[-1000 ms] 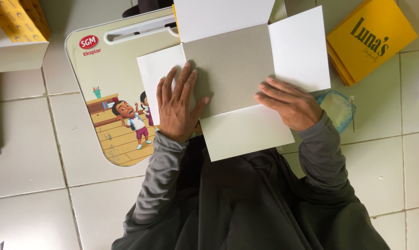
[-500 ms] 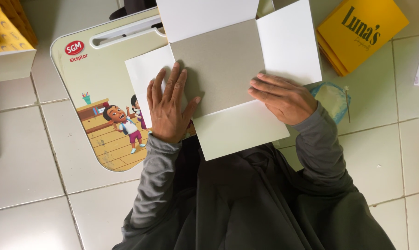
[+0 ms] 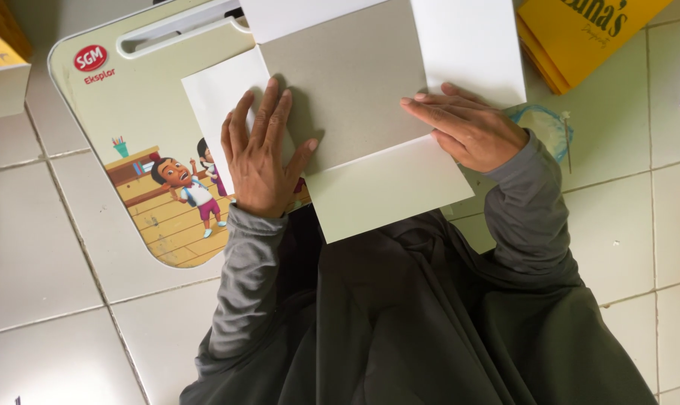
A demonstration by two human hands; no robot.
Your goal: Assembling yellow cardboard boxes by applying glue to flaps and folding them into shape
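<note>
A flat sheet of white and grey cardboard (image 3: pixel 355 97) with folded flaps lies on a small lap desk (image 3: pixel 130 120) printed with cartoon children. My left hand (image 3: pixel 261 154) presses flat on the left white flap, fingers spread. My right hand (image 3: pixel 467 127) rests palm down on the crease between the grey centre panel and the right white flap. Neither hand grips anything. Both arms wear grey sleeves, and a dark garment covers my lap below.
A stack of yellow flat boxes (image 3: pixel 588 34) lies at the upper right on the white tiled floor (image 3: pixel 47 255). Another yellow and white box (image 3: pixel 2 67) sits at the upper left. A pale blue plastic bit (image 3: pixel 550 127) shows beside my right wrist.
The view has shifted, so the desk and cardboard sit higher in the frame. My right hand has slid a little along the crease; my left hand stays pressed on the left flap.
</note>
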